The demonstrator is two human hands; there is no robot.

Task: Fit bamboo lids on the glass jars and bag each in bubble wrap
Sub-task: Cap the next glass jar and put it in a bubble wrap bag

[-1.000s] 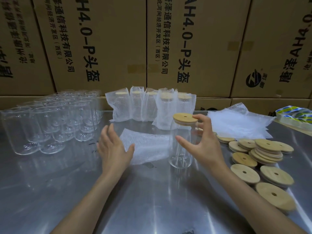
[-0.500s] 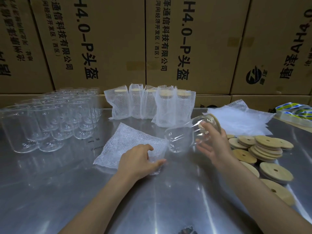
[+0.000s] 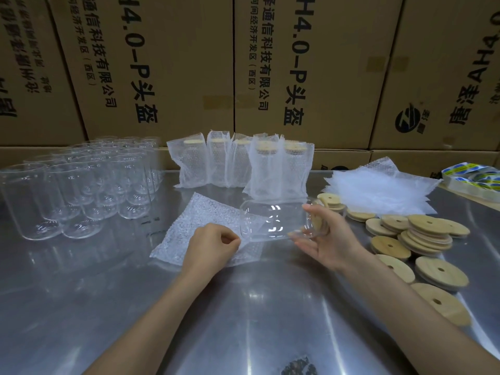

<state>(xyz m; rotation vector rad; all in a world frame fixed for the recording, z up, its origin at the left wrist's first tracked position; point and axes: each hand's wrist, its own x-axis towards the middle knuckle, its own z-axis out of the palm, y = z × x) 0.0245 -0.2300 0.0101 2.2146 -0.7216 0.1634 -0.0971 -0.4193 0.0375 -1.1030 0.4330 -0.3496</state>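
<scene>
Head view: the right hand point(image 3: 328, 240) holds a lidded jar point(image 3: 273, 221) on its side at the lid end, fingers curled round the bamboo lid point(image 3: 320, 221), base pointing toward frame left. The left hand point(image 3: 212, 246) pinches the near edge of a bubble bag point(image 3: 200, 226) lying flat on the tabletop point(image 3: 243, 307) at frame centre, right by the jar's base.

Judged from this, the jar is stiff, smooth and breakable, so it likely slips in a loose grip. Taking it by the lid end seems risky if the lid is only pressed in, so a hold round the glass body looks safer. The bag is soft, light and limp. Its mouth probably needs pulling open with a pinch on one layer, or the jar's base will push the whole bag away.

Further out, five bagged jars point(image 3: 240, 163) stand at upper centre, and bare jars point(image 3: 89, 185) cluster at left. Loose lids point(image 3: 422, 236) pile at right, with spare bags point(image 3: 378, 190) behind them and tape rolls point(image 3: 473, 175) at the right edge. Cartons point(image 3: 162, 63) fill the top.
</scene>
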